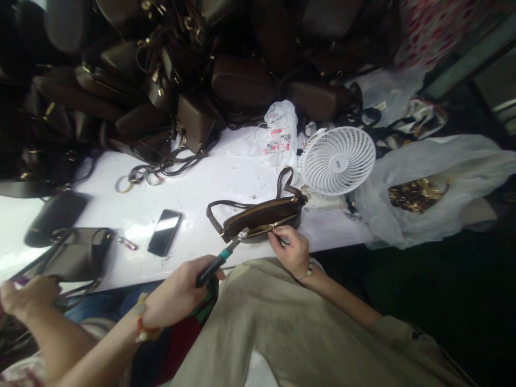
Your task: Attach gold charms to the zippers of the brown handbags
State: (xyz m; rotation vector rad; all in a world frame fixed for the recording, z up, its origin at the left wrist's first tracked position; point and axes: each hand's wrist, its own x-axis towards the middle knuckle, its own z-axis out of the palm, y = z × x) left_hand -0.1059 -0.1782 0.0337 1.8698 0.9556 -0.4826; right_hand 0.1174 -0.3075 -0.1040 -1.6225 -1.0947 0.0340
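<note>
A small dark brown handbag (262, 214) with a strap lies at the front edge of the white table, its gold zipper facing me. My right hand (292, 250) is closed in a pinch at the bag's zipper pull (272, 226). In my left hand (183, 290) is a tool with a black-and-teal handle (215, 267), gripped by closed fingers. The tool's pale tip (243, 234) reaches the bag's front lower edge, to the left of my right hand; its exact kind is unclear.
Many brown handbags (242, 80) are piled at the back. A white fan (338, 161) stands right of the bag, beside a plastic bag (387, 215) of gold pieces (419, 194). A phone (164, 232) and tape roll (124, 184) lie left. Another person's hand (34, 295) is near a grey-brown bag (76, 252).
</note>
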